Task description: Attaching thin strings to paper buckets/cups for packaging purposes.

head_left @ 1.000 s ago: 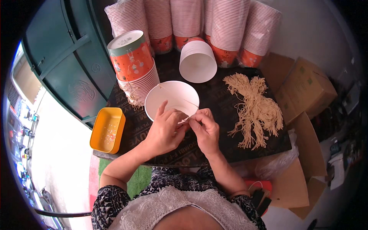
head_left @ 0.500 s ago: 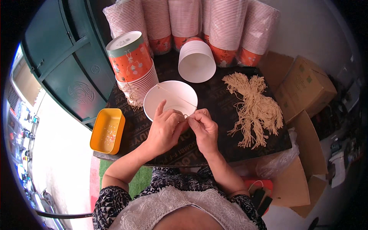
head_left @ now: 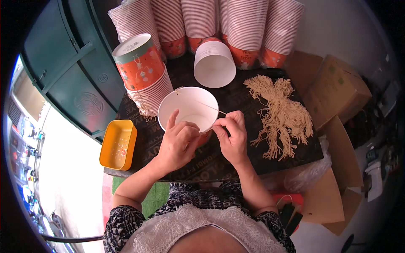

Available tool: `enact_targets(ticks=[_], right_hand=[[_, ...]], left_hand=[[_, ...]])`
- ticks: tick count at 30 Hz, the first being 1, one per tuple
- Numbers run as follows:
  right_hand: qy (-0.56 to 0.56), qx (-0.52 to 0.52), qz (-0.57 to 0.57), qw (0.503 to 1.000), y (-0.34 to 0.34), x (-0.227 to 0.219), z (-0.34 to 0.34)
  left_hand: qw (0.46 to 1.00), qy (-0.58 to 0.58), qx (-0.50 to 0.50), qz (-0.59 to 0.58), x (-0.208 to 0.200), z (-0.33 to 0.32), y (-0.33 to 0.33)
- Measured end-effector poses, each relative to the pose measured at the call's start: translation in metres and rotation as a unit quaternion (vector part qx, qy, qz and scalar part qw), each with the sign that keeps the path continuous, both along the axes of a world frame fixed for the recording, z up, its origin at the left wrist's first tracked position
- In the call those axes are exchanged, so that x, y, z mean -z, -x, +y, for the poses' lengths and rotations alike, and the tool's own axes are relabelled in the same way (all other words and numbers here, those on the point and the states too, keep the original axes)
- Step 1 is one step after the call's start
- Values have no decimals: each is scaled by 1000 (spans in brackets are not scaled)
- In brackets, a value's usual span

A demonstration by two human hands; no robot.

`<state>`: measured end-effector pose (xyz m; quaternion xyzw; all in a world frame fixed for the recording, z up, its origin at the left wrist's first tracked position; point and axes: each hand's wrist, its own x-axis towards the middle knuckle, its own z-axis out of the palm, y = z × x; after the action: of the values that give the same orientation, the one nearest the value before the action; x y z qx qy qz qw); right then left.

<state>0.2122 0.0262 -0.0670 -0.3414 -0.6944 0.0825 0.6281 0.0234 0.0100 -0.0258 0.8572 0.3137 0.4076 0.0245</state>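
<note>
A white-lined paper bucket [head_left: 185, 103] stands in front of me with its mouth toward me. A beige cord [head_left: 215, 110] is attached at its far left rim and crosses its mouth to the right. My left hand [head_left: 179, 143] is closed at the bucket's near rim, thumb and fingers pinched there and one finger raised. What lies between its fingertips is mostly hidden. My right hand [head_left: 232, 137] is closed beside the right rim, pinching the cord between thumb and forefinger.
Orange printed buckets [head_left: 141, 69] are stacked upside down at left, cords hanging from them. A yellow tray [head_left: 118, 145] holds small bits. Nested buckets [head_left: 215, 69] lie behind; wrapped stacks [head_left: 247, 29] line the back. A cord bundle [head_left: 282, 114] lies right, near cardboard boxes [head_left: 337, 88].
My right hand has moved slightly right, away from my left hand, with the cord drawn along. The small loop between my fingertips no longer shows. My left hand stays at the near rim.
</note>
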Motion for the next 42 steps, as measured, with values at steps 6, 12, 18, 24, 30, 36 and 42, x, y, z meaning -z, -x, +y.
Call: enact_targets(ticks=[6,12,18,24,30,36,42], right_hand=[[4,7,4,1000,2,-1,3],[-2,16,-6,1000,4,1,6],[-2,47,-35,998,5,4,6],[-9,89,-37,995,11,0,2],[-12,51,-119,991,-4,-12,-2],[40,-51,-226,972,-11,-24,-11],[-4,31,-80,996,1,4,-12]], left_hand=[[1000,-13,11,-7,0,-2,2],[1000,-11,20,6,-1,-5,3],[999,-2,48,24,-2,-5,5],[996,18,83,28,-4,-3,13],[997,29,72,19,-4,-1,21],[1000,-14,0,-1,2,-5,33],[930,52,-228,-283,39,-16,32]])
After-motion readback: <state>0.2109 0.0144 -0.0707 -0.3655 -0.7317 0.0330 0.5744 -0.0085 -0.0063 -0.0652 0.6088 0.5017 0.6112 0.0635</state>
